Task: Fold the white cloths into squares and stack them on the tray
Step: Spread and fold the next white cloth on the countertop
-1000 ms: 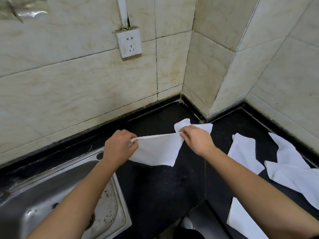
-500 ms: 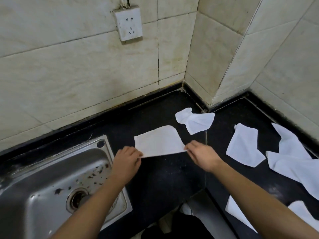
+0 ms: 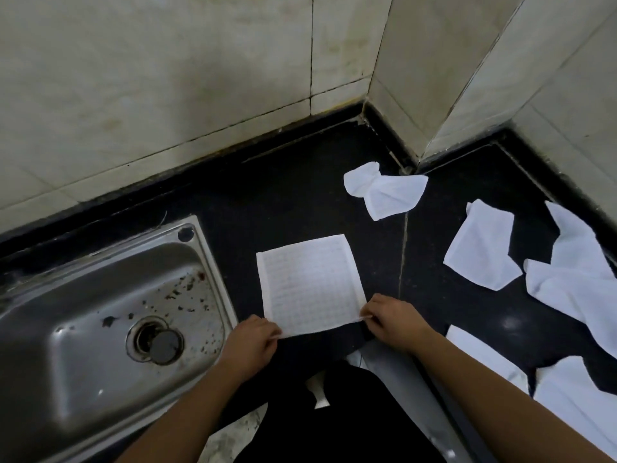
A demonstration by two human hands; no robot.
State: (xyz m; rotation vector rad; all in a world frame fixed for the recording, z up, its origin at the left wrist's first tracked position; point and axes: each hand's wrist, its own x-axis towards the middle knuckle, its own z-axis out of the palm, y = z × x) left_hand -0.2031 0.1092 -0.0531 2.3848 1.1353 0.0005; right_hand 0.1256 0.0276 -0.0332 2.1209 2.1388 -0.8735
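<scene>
Lowered from mid-air a second ago, the white cloth now lies spread flat on the black counter, its far edge pointing toward the tiled wall, and both hands have drawn back toward the person. The left hand pinches the cloth's near left corner between thumb and curled fingers, while the right hand pinches the near right corner in the same way, so that the near edge is pulled taut between them. This cloth sits just to the right of the steel sink, whose basin is speckled with dark bits around the drain. Beyond it, near the inner corner of the wall, rests a crumpled cloth. Farther right, well apart from the hands, a loosely folded cloth lies beside a larger rumpled cloth that reaches the picture's edge. Two more white cloths, a flat one and another at the lower right, lie past the right forearm. A grey flat object shows under the right wrist at the counter's near edge; whether it is the tray cannot be told.
</scene>
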